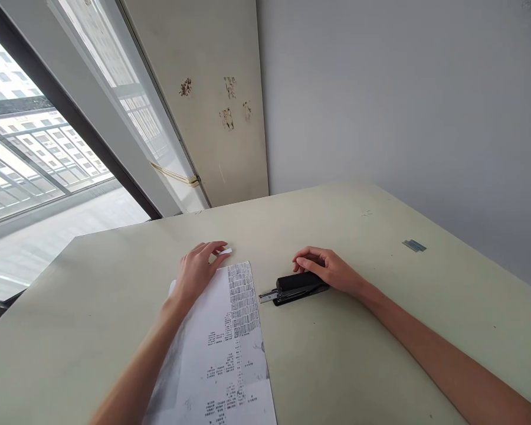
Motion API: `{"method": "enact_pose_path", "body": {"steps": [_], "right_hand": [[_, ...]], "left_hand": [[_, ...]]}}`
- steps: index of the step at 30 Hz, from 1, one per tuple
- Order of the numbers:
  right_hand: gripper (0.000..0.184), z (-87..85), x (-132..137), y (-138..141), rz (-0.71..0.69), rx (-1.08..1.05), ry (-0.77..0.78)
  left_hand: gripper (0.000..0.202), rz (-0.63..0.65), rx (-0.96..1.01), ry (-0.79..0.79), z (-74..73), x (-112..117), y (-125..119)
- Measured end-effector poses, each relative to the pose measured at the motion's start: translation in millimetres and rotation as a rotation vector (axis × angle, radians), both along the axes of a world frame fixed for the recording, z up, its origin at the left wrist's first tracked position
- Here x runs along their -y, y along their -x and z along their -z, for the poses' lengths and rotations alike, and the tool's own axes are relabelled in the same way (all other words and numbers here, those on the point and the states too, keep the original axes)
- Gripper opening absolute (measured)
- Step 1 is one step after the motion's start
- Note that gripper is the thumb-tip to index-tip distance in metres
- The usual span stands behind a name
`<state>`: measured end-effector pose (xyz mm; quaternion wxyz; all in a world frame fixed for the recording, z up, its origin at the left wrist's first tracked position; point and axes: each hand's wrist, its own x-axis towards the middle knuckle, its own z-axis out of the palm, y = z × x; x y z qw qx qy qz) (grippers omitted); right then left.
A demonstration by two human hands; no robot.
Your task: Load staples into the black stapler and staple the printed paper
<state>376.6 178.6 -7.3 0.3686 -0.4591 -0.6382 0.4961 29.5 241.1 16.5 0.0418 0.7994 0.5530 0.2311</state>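
Observation:
My left hand [199, 265] is closed in a pinch on a small white piece [225, 252], just beyond the top of the printed sheet [212, 366]. Whether the piece is paper or a little box, I cannot tell. Under my left wrist and forearm, part of the sheet is hidden. A black stapler [296, 285] lies on the table right of the sheet, its metal staple tray [268, 296] sticking out to the left. My right hand [325, 265] rests against the stapler's back end. Its fingers curl towards the thumb beyond the stapler; anything between them is hidden.
The pale table [358, 366] carries a small grey-blue strip [415, 245] near its right edge. A grey wall [402, 88] stands behind on the right. At the back left are a stained cream panel [230, 153] and a window [35, 136] with railings outside.

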Motion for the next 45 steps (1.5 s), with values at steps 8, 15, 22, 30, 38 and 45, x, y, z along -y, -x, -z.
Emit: {"method": "enact_pose_path", "body": {"steps": [8,15,22,30,38,45], "right_hand": [[0.033,-4.1,1,1,-0.002,0.009,0.01],[0.032,-5.7,1,1,0.008,0.006,0.017],[0.027,-2.9,-2,-1,-0.001,-0.043,0.012],[0.026,-2.3,-4,-2,0.001,-0.045,0.005],[0.027,-4.9,-1,-1,0.003,-0.013,0.018],[0.03,-4.9,0,-2,0.0,-0.006,0.012]], "left_hand": [[0.045,0.073,-0.227,0.074,-6.5,-18,5],[0.048,0.073,-0.217,0.086,-6.9,-22,6],[0.048,0.135,-0.285,0.104,-14.2,-31,9],[0.033,0.054,-0.254,0.174,-23.7,-41,18],[0.035,0.016,-0.196,0.181,-29.4,-40,27],[0.047,-0.021,-0.151,0.135,-28.6,-38,48]]}}
